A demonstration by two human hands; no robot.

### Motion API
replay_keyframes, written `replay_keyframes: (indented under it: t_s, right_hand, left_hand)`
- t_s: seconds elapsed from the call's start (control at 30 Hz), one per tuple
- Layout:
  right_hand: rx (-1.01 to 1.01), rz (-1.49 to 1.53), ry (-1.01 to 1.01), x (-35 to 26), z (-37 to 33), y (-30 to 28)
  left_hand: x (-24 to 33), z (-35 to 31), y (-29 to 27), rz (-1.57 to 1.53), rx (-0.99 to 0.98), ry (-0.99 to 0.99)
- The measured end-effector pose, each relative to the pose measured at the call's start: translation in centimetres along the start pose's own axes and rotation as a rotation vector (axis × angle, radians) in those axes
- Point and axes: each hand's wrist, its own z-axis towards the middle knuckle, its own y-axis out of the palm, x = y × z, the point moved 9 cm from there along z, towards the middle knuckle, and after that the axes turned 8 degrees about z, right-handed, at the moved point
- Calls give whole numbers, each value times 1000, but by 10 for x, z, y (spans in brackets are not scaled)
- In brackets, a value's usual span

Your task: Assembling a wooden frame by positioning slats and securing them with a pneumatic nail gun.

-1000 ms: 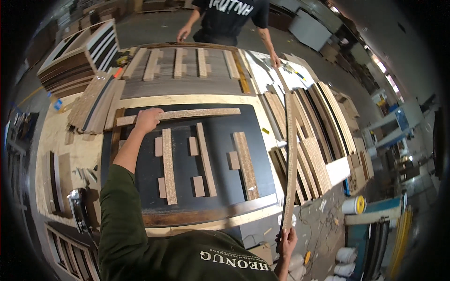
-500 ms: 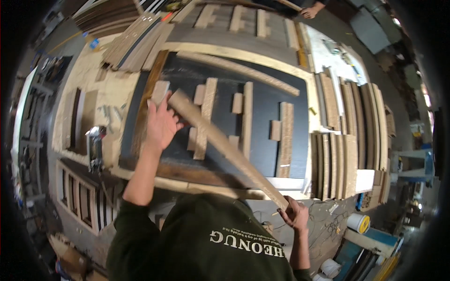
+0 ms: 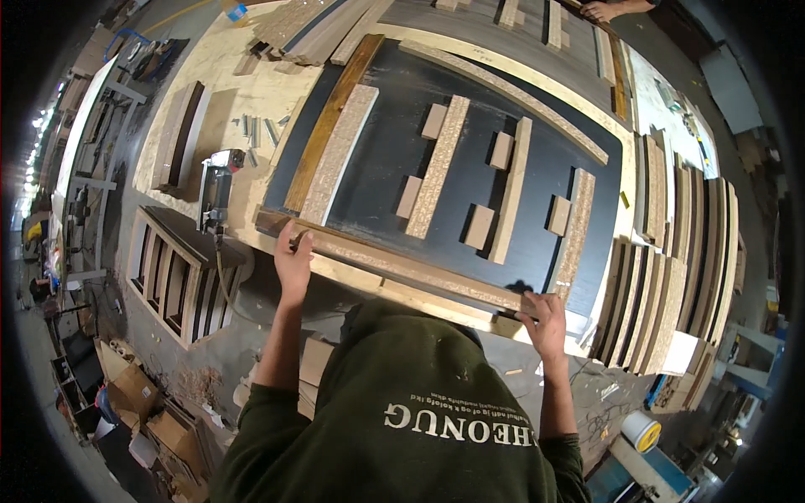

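Observation:
A long particleboard strip (image 3: 411, 270) lies along the near edge of a black panel (image 3: 394, 168). My left hand (image 3: 293, 264) grips its left end, fingers curled over it near the panel's near left corner. At the other end my right hand (image 3: 547, 323) pinches the strip between thumb and fingers. Another particleboard strip (image 3: 340, 155) runs along the panel's left side, beside a brown wooden strip (image 3: 331, 126). A far strip (image 3: 503, 96) follows the far edge. Three upright strips stand between, with small blocks (image 3: 480, 225) next to them.
A staple gun (image 3: 216, 189) with a hose rests left of the panel, near loose staple strips (image 3: 256, 132). Stacked wooden strips (image 3: 641, 306) line the right side. Beyond lies a second panel (image 3: 486, 38) with strips, and another person's hand (image 3: 599, 11).
The strip went from a raised diagonal across the panel to lying along its near edge. My left hand, formerly spread, came nearer and closed on its left end. The view shifted.

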Motion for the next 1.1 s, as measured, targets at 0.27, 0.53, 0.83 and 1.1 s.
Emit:
replay_keyframes:
  t_s: [0.27, 0.53, 0.83, 1.1]
  right_hand:
    - [95, -39, 2, 12, 33, 6]
    - [-30, 65, 92, 23, 34, 3]
    - [97, -183, 83, 13, 34, 9]
    - [21, 148, 179, 16, 36, 7]
  left_hand:
    - [21, 28, 4, 542, 198, 365]
    - [34, 33, 0, 518, 40, 414]
    - [41, 49, 18, 321, -17, 466]
    - [59, 68, 7, 638, 1, 496]
